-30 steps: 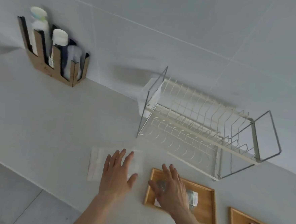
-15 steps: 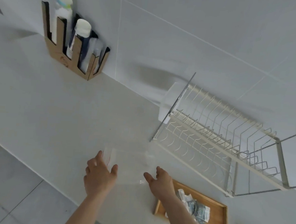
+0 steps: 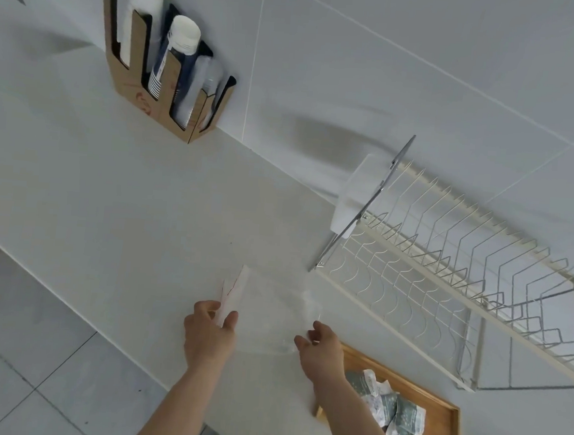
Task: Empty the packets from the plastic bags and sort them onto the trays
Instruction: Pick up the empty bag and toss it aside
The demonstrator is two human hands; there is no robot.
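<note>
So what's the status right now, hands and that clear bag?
Left hand pinches plastic bag at one end, right hand at the other. Bag looks empty, held above counter. Green packets on wooden tray. Nothing blocking.

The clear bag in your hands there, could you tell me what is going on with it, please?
A person holds a clear plastic bag over the counter, the left hand pinching one end and the right hand the other. The bag looks empty. Grey-green packets lie piled on the wooden tray by the right arm. A dish rack stands behind.
</note>
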